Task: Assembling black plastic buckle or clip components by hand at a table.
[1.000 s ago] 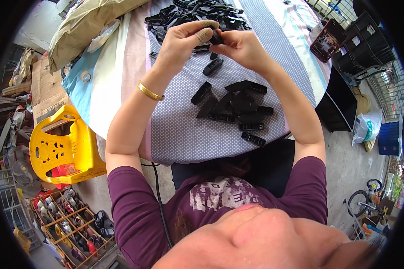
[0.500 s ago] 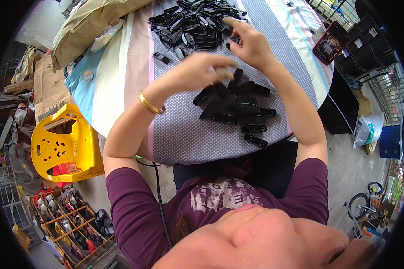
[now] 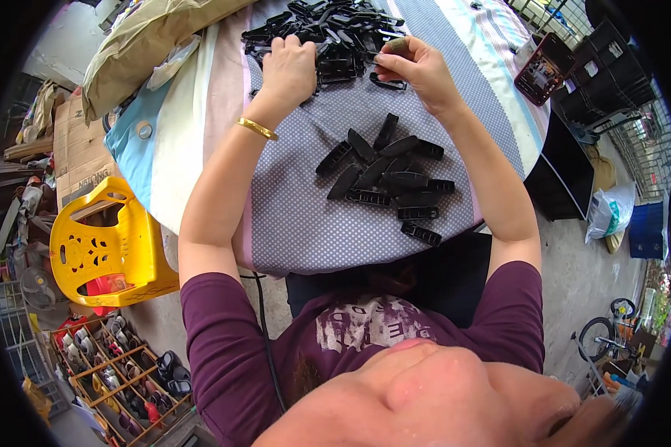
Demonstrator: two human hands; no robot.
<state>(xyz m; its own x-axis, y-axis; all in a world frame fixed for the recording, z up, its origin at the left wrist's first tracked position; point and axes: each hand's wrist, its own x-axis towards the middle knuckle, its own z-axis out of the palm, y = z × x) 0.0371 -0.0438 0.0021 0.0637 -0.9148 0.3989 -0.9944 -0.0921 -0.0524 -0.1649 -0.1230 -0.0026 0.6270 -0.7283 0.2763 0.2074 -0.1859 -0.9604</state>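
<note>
A heap of black plastic pieces [image 3: 339, 26] lies at the far side of the table. My left hand [image 3: 288, 73], with a gold bangle [image 3: 258, 129] on its wrist, reaches into the heap's near left edge. Its fingers are bent down and closed, their tips hidden. My right hand [image 3: 419, 73] is at the heap's right edge, thumb and fingers pinched on a small black plastic piece [image 3: 376, 58], mostly covered. A dark wrap shows on one of its fingertips. Just below lies a loose piece [image 3: 388, 82]. Nearer me is a smaller group of long black clip-like pieces [image 3: 406, 179].
A patterned cloth covers the table [image 3: 291, 231]. Brown paper [image 3: 145, 56] and a tape roll [image 3: 144, 130] lie at left, a phone [image 3: 544, 71] stands at right. A yellow chair [image 3: 101, 246] is beside the table at left, black crates [image 3: 604, 71] at right.
My left hand has moved away and left from above the near group to the heap. My right hand has shifted slightly toward me, its fingers now pinched. The near group lies uncovered.
</note>
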